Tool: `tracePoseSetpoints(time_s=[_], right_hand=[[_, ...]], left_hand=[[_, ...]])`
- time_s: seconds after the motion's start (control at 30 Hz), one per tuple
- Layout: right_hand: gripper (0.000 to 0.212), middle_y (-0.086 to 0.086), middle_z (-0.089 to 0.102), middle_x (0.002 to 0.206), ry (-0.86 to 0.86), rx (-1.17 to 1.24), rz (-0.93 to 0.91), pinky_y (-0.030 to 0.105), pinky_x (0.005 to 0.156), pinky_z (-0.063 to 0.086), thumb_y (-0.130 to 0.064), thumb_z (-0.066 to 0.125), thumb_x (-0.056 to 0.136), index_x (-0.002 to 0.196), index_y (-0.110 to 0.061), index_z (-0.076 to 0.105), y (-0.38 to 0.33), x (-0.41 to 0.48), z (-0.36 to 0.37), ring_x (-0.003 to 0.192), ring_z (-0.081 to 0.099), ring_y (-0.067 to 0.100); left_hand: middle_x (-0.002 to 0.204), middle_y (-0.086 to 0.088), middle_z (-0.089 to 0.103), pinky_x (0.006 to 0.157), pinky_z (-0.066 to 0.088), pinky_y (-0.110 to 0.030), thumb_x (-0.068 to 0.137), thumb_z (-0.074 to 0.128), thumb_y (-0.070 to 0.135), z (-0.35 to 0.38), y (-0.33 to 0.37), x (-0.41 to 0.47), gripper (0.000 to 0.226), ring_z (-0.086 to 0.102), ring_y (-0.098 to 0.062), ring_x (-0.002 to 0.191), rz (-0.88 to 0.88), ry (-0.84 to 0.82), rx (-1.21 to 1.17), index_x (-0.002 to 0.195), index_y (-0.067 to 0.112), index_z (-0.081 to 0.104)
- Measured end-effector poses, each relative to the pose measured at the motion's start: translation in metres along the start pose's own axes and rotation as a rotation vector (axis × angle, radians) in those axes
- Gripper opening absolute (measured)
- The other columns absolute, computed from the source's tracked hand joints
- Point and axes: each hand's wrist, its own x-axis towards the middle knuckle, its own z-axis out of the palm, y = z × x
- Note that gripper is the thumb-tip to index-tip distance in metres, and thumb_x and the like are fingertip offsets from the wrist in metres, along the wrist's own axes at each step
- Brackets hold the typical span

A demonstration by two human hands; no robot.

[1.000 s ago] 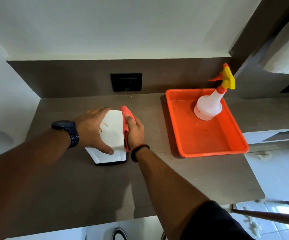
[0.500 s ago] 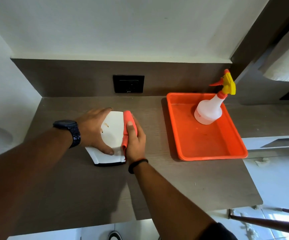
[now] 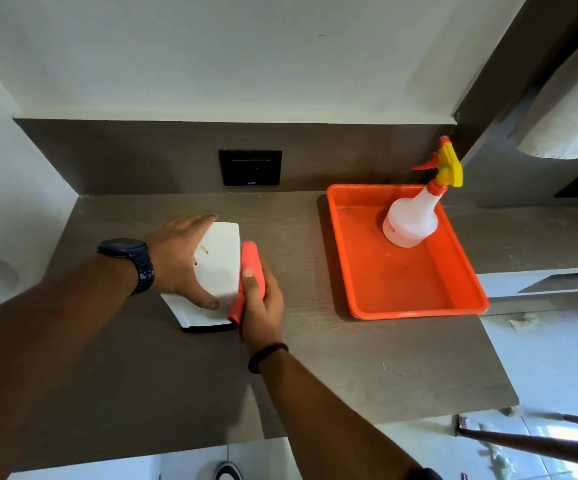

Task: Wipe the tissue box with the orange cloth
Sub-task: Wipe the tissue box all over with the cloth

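Note:
A white tissue box (image 3: 220, 265) with a dark bottom rim stands on the brown counter, left of centre. My left hand (image 3: 180, 261) lies over its left side and top, thumb on the near face, holding it in place. My right hand (image 3: 261, 303) grips a folded orange cloth (image 3: 251, 268) and presses it against the box's right side. The cloth runs along that side from the far corner down to the near bottom edge. The box's left face is hidden under my left hand.
An orange tray (image 3: 408, 299) sits to the right with a white spray bottle (image 3: 415, 216) with a yellow and orange trigger standing in its far end. A black wall socket (image 3: 250, 167) is on the backsplash. The counter's edge (image 3: 384, 422) runs close in front; a chair leg (image 3: 522, 441) shows below right.
My right hand has slid the cloth toward me along the box's right side. The left hand has stayed on the box.

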Motion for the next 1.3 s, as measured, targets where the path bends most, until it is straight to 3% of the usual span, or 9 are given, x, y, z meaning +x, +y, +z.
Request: tracePoseSetpoints(time_s=[0.1,0.23,0.37,0.47,0.7,0.87,1.03,1.3], right_hand=[[0.061,-0.007,0.055,0.144,-0.028,-0.049,-0.12,0.039,0.109,0.047,-0.062,0.051,0.081,0.138,-0.04,0.048,-0.014,0.013,0.003,0.132,0.052,0.013],[0.073,0.001,0.055,0.146,-0.104,-0.045,-0.05,0.05,0.112,0.044,-0.065,0.052,0.079,0.143,-0.031,0.048,-0.027,0.034,0.009,0.134,0.052,0.021],[0.067,0.007,0.063,0.136,-0.064,-0.018,0.052,0.052,0.109,0.045,-0.059,0.052,0.08,0.136,-0.022,0.056,-0.014,0.035,0.009,0.127,0.058,0.025],[0.064,0.003,0.064,0.133,-0.015,-0.019,0.095,0.05,0.108,0.046,-0.058,0.051,0.078,0.134,-0.028,0.057,-0.004,0.021,0.004,0.124,0.059,0.021],[0.063,0.004,0.062,0.135,-0.038,-0.029,-0.094,0.05,0.107,0.048,-0.053,0.053,0.081,0.136,-0.023,0.056,-0.018,0.029,0.008,0.125,0.058,0.021],[0.059,0.008,0.067,0.131,-0.07,0.049,0.025,0.052,0.109,0.047,-0.048,0.056,0.081,0.132,-0.019,0.061,-0.026,0.053,0.015,0.123,0.062,0.025],[0.055,0.007,0.068,0.126,0.012,0.018,0.116,0.052,0.106,0.047,-0.048,0.053,0.08,0.127,-0.021,0.063,-0.008,0.024,0.007,0.118,0.063,0.024],[0.055,0.011,0.067,0.128,0.03,0.056,-0.006,0.053,0.104,0.05,-0.04,0.056,0.082,0.13,-0.014,0.061,-0.027,0.014,0.011,0.119,0.063,0.027]], left_hand=[[0.145,-0.001,0.039,0.094,0.039,-0.035,0.021,0.073,0.075,-0.001,0.0,0.001,0.145,0.041,-0.023,0.122,-0.007,0.01,0.01,0.144,0.024,0.015],[0.126,0.001,0.049,0.076,0.04,-0.032,0.02,0.076,0.073,-0.001,-0.002,-0.001,0.138,0.044,-0.015,0.094,-0.02,0.023,-0.031,0.138,0.026,0.021],[0.138,-0.004,0.042,0.082,0.044,-0.035,0.025,0.083,0.066,-0.002,0.0,-0.001,0.142,0.047,-0.019,0.099,-0.036,0.006,-0.044,0.142,0.021,0.018],[0.129,-0.004,0.046,0.078,0.039,-0.032,0.022,0.079,0.068,-0.001,0.001,-0.001,0.14,0.044,-0.015,0.089,-0.022,0.023,-0.041,0.141,0.022,0.021],[0.122,0.0,0.048,0.081,0.042,-0.036,0.021,0.072,0.074,-0.002,0.003,-0.003,0.136,0.04,-0.015,0.096,-0.025,0.051,-0.03,0.138,0.024,0.025],[0.115,0.007,0.044,0.085,0.045,-0.04,0.021,0.072,0.074,-0.001,0.002,-0.004,0.13,0.043,-0.02,0.104,-0.034,0.036,-0.068,0.134,0.028,0.027],[0.132,-0.003,0.044,0.097,0.041,-0.04,0.019,0.071,0.075,0.0,0.002,-0.003,0.139,0.039,-0.024,0.117,-0.048,0.034,-0.067,0.139,0.024,0.022],[0.126,0.001,0.046,0.085,0.04,-0.033,0.021,0.075,0.072,0.0,0.001,-0.003,0.135,0.039,-0.016,0.105,-0.042,0.042,-0.065,0.137,0.025,0.025]])
